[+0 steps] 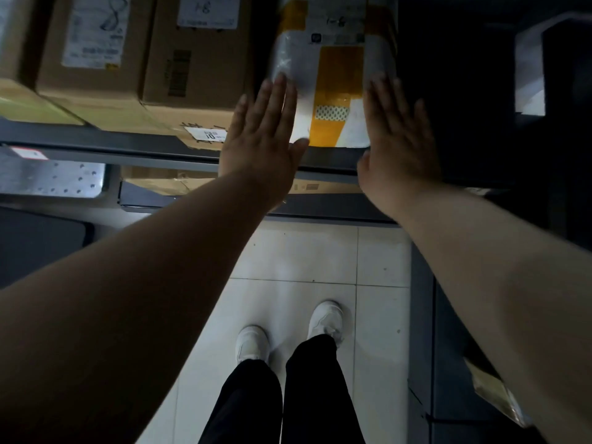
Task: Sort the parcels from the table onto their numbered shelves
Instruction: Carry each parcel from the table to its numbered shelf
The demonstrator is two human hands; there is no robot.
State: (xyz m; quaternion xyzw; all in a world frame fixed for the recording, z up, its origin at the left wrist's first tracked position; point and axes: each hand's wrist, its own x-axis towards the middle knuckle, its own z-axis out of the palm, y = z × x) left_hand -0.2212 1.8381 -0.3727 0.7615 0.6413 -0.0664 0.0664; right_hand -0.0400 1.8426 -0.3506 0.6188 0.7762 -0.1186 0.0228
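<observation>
A white and yellow parcel with a handwritten label lies on the dark metal shelf, its near end at the shelf's front edge. My left hand is flat with straight fingers at the parcel's left side. At the parcel's right side my right hand lies flat, fingers straight. Both hands sit close to the parcel's edges; whether they touch it I cannot tell.
Two brown cardboard boxes with white labels stand on the same shelf to the left. A lower shelf holds another flat carton. My white shoes stand on pale floor tiles. Dark space lies right of the parcel.
</observation>
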